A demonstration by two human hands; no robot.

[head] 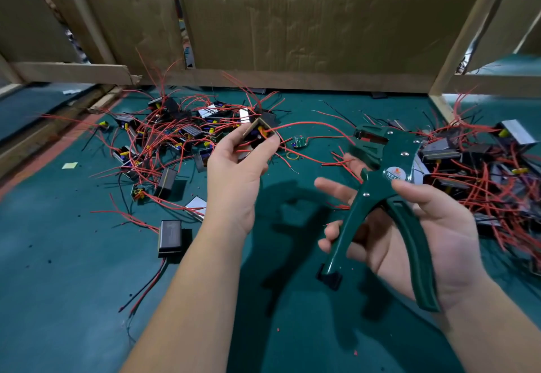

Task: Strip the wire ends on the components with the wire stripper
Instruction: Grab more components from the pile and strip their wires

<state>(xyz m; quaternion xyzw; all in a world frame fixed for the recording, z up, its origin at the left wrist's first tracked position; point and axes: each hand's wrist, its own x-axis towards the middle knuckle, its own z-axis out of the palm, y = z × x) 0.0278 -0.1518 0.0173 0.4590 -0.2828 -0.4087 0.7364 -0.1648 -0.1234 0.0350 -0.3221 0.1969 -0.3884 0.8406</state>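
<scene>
The left hand (234, 167) pinches a small black component (259, 134) between thumb and fingertips, raised over the middle of the bench (73, 255). The right hand (433, 235) cradles the green wire stripper (383, 194), thumb laid near its pivot and fingers loosely curled round one handle, with the handles spread wide. A thin red wire (316, 124) arcs from the component towards the tool's head. From where I stand I cannot tell whether its tip is actually seated in the jaws. That is the worry: with so slack a grip the stripper could twist when squeezed, and a wire sitting off the notch would get nicked or cut short. A hard pull might also tear the lead out of the component. The wire looks fine and springy. A tangled heap (175, 135) of similar parts sits towards the bench's far left corner, a second heap (483, 173) along its right edge
</scene>
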